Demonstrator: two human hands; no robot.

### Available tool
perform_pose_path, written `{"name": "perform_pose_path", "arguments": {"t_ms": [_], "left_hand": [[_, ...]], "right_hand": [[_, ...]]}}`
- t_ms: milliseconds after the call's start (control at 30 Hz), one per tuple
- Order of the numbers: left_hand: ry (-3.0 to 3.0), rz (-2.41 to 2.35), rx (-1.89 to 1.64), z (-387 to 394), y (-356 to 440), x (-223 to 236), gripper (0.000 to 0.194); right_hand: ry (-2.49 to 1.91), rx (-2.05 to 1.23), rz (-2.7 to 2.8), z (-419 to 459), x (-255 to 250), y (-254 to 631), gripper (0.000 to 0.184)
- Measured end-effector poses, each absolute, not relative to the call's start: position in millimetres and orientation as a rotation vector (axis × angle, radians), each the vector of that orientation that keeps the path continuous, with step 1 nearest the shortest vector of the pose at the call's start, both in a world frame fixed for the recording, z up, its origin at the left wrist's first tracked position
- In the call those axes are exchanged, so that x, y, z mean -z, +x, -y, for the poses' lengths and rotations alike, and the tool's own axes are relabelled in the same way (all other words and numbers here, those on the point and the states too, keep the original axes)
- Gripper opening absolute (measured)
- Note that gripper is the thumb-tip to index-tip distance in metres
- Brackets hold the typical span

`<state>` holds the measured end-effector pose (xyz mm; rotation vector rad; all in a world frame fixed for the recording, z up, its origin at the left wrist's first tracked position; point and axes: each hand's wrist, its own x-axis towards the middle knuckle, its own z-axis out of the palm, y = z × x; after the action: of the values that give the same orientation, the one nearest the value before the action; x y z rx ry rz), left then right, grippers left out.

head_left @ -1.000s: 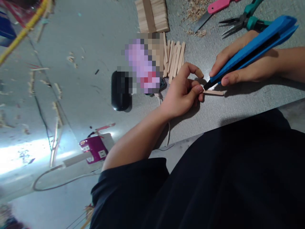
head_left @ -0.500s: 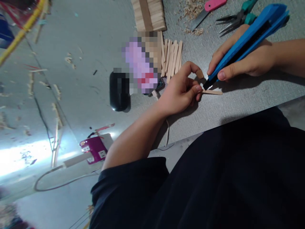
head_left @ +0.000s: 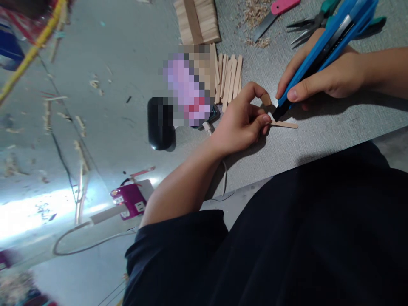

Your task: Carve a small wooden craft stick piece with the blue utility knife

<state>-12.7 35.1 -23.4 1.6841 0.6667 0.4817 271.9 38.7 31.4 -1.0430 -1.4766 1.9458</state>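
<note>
In my right hand (head_left: 321, 76) is a blue utility knife (head_left: 314, 53), gripped along its handle with the dark blade pointing down and left. The blade tip meets a wooden craft stick (head_left: 287, 124) right beside my left fingertips. My left hand (head_left: 244, 119) pinches that stick between thumb and fingers, hiding its left part; the rounded right end sticks out over the grey table. Behind my left hand lie several loose craft sticks (head_left: 232, 78), and past them a banded bundle of sticks (head_left: 199, 23).
Pliers with green handles (head_left: 314, 25) and a pink-handled blade (head_left: 270, 19) lie beyond my right hand, near wood shavings (head_left: 255, 10). Left of my forearm are a black case (head_left: 161, 123), a blurred-out phone with a cable, and a purple power adapter (head_left: 130, 199).
The knife handle has tilted a little and the blade sits slightly further right on the stick. My left hand keeps its hold. The whole view has shifted slightly.
</note>
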Motion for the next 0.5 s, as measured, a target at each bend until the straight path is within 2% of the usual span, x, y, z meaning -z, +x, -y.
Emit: {"name": "perform_pose_path", "arguments": {"t_ms": [333, 500], "left_hand": [[1.669, -0.693, -0.456, -34.6, -8.1, 24.5, 0.034], [1.73, -0.708, -0.442, -36.5, -9.9, 23.6, 0.031]], "right_hand": [[-1.203, -1.693, 1.615, -34.6, -36.8, 264.2, 0.014], [-1.105, -1.664, 1.681, -33.4, -27.4, 267.7, 0.011]]}}
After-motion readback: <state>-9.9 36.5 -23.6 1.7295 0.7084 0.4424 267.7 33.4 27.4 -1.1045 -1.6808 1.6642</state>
